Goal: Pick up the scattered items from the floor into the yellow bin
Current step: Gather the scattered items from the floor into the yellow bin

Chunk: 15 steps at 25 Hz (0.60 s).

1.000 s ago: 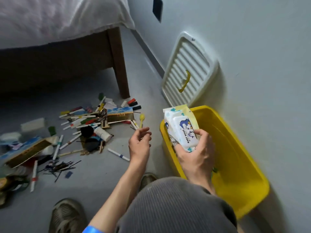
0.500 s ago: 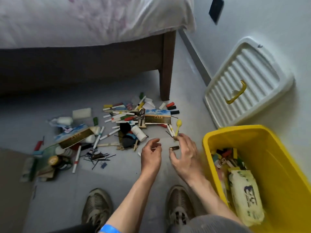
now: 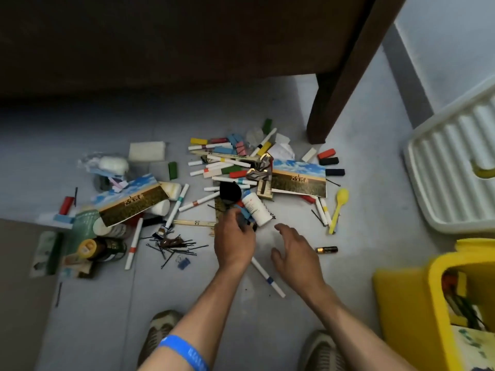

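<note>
Grey floor [image 3: 267, 103], dark wooden bed frame [image 3: 160, 36] and leg [image 3: 329, 103], pale wall [image 3: 450, 36], dim light

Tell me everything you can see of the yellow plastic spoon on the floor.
The yellow plastic spoon is one piece, glossy, with a round bowl and a thin handle. It lies flat on the grey floor, bowl toward the bed, handle toward the person, right of the pile. White markers lie just beside its handle. No hand touches it.

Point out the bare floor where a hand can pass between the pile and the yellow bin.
Bare floor runs between the battery and the yellow bin, and between the two shoes. It is crowded from the hairpins up to the white bottle, where the left hand digs.
</note>
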Available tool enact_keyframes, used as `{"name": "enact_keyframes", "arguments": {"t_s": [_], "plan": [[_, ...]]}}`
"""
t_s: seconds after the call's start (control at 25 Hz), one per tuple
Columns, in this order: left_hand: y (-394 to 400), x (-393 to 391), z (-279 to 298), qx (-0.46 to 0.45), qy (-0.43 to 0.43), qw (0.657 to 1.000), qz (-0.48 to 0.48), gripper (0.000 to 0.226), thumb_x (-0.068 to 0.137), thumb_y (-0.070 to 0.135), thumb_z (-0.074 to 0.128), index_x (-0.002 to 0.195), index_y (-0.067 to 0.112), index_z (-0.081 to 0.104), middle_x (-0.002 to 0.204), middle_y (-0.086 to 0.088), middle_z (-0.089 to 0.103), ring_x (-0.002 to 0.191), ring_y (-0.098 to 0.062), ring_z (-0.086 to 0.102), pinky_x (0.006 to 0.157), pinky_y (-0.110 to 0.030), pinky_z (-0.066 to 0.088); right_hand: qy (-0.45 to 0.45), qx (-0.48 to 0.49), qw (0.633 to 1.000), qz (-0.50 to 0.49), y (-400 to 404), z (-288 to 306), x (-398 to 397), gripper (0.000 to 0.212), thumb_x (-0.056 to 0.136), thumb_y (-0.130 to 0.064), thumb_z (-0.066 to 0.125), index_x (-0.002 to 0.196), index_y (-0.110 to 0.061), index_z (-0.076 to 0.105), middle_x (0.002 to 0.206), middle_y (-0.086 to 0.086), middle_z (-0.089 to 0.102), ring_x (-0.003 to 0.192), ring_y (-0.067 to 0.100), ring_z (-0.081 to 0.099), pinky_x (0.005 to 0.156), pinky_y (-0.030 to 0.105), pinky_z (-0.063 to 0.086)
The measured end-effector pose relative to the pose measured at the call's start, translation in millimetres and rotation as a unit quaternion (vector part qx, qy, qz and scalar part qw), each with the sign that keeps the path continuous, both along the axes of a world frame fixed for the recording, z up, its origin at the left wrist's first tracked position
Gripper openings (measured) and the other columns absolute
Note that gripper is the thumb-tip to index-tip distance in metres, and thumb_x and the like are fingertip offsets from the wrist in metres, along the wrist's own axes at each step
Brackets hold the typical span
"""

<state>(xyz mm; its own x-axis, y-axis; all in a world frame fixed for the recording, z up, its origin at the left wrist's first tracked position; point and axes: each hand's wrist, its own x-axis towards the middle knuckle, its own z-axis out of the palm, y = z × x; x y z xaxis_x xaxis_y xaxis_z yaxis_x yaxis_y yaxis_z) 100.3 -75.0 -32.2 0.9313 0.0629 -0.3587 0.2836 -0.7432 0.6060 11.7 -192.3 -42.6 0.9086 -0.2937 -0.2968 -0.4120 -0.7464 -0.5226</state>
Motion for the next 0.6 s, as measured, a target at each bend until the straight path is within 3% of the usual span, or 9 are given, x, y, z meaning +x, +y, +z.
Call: {"name": "enact_keyframes", "arguments": {"t_s": [0.12, 0.24, 0.36, 0.52, 0.6], "plan": [[5, 14, -11, 0.074, 0.023, 0.997, 0.015, 0.053, 0.085, 0.030, 0.067, 0.132, 0.022, 0.045, 0.128, -0.006, 0.048, 0.119, -0.029, 0.045, 0.091, -0.043, 0.044, -0.060, 0.016, 0.998, -0.016, 4, -5, 43, 0.064, 0.084, -0.029, 0.065, 0.140, -0.022, 0.036, 0.133, 0.005, 0.051, 0.106, 0.027, 0.054, 0.079, 0.037, 0.049], [13, 22, -20, 0.029, 0.055, 0.997, 0.054, 0.066, 0.080, 0.030, 0.075, 0.136, 0.020, 0.043, 0.130, -0.007, 0.051, 0.121, -0.029, 0.047, 0.094, -0.039, 0.044, -0.031, 0.056, 0.998, -0.021, 7, -13, 76, 0.067, 0.086, -0.032, 0.065, 0.144, -0.023, 0.032, 0.135, 0.006, 0.051, 0.109, 0.029, 0.053, 0.082, 0.039, 0.049], [18, 36, -23, -0.011, 0.130, 0.991, 0.036, 0.073, 0.069, 0.027, 0.080, 0.134, 0.021, 0.046, 0.126, -0.006, 0.057, 0.118, -0.027, 0.054, 0.099, -0.041, 0.047, 0.028, 0.035, 0.999, -0.018, 4, -24, 85, 0.068, 0.084, -0.031, 0.068, 0.143, -0.017, 0.036, 0.129, 0.011, 0.054, 0.109, 0.031, 0.052, 0.084, 0.038, 0.047], [15, 38, -12, -0.084, 0.228, 0.970, -0.008, 0.063, 0.051, 0.022, 0.067, 0.113, 0.020, 0.058, 0.108, -0.005, 0.066, 0.099, -0.024, 0.063, 0.087, -0.038, 0.055, 0.099, 0.106, 0.986, -0.081, 10, -29, 85, 0.046, 0.078, -0.024, 0.068, 0.119, -0.010, 0.054, 0.112, 0.014, 0.054, 0.102, 0.032, 0.056, 0.073, 0.029, 0.042], [12, 35, -6, -0.180, 0.257, 0.950, 0.010, 0.056, 0.051, 0.016, 0.060, 0.107, 0.016, 0.063, 0.094, -0.007, 0.071, 0.082, -0.021, 0.067, 0.069, -0.032, 0.056, 0.082, 0.204, 0.963, -0.155, 13, -29, 84, 0.034, 0.078, -0.022, 0.066, 0.111, -0.015, 0.059, 0.112, 0.009, 0.054, 0.095, 0.024, 0.060, 0.069, 0.028, 0.047]]}}
